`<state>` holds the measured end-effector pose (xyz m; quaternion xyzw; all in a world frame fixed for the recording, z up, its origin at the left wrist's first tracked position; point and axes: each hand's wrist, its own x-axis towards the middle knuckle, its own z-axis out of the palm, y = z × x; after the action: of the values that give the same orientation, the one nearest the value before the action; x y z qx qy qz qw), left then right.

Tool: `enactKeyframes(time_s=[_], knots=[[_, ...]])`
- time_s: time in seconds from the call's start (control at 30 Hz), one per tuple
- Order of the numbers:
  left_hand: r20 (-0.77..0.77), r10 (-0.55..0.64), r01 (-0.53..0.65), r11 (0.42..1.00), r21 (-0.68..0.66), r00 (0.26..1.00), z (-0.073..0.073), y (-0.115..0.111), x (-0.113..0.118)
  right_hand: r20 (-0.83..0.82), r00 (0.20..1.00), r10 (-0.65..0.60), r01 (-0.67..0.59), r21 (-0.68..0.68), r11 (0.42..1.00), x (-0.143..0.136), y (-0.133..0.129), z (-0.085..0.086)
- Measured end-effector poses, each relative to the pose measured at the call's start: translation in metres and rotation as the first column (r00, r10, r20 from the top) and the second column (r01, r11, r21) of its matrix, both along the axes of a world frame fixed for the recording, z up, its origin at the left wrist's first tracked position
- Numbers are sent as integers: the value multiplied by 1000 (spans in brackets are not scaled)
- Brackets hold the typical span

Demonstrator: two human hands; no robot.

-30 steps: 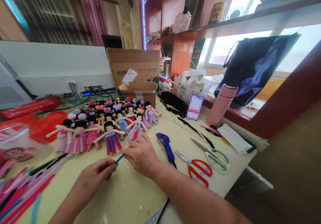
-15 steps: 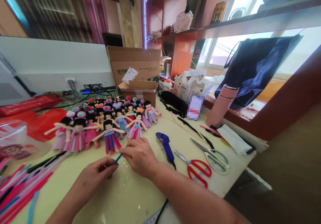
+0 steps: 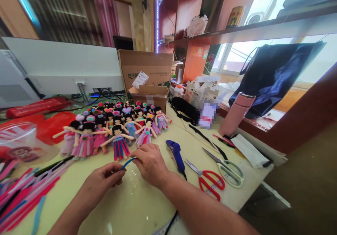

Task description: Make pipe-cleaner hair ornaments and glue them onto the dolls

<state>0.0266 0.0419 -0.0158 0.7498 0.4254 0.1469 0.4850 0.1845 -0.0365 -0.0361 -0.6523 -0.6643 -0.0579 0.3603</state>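
A short blue pipe cleaner point(image 3: 129, 162) curves in an arch between my two hands, above the pale yellow tabletop point(image 3: 131, 207). My left hand point(image 3: 112, 175) pinches its lower left end between thumb and fingers. At the other end, my right hand point(image 3: 149, 161) grips the strip with its fingertips. Just behind them stands a doll in a striped blue and red skirt point(image 3: 120, 143), part of a crowd of dolls with black hair point(image 3: 88, 136). A blue glue gun point(image 3: 177, 156) lies to the right of my right hand.
Red-handled scissors point(image 3: 210, 184) and pale green-handled scissors point(image 3: 231, 173) lie at right. Loose coloured pipe cleaners point(image 3: 28, 196) cover the left side near a clear plastic bag point(image 3: 26, 143). A cardboard box point(image 3: 147, 66), a pink bottle point(image 3: 237, 113) and a monitor point(image 3: 63, 66) stand behind.
My hands have moved slightly apart, and more of the blue pipe cleaner shows between them, now bent into an arch. The whole view has shifted a little, with things appearing farther right.
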Motion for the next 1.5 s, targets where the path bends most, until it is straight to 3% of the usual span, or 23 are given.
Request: enactKeyframes(time_s=[0.8, 1.07, 1.23, 1.5], knots=[[64, 43, -41, 998, -44, 997, 3, -1, -1, -20, 1000, -3, 4, 21, 1000, 0, 1, -2], [102, 41, -31, 994, -101, 994, -6, 6, -3, -47, 999, 0, 2, 36, 999, -1, 2, -3], [40, 3, 0, 998, -61, 999, -8, 6, -3, -53, 998, 14, -11, 53, 999, 0, 3, -5], [-91, -61, 65, 997, 40, 994, 2, 0, 0, -79, 997, 20, -16, 53, 998, 0, 1, -4]])
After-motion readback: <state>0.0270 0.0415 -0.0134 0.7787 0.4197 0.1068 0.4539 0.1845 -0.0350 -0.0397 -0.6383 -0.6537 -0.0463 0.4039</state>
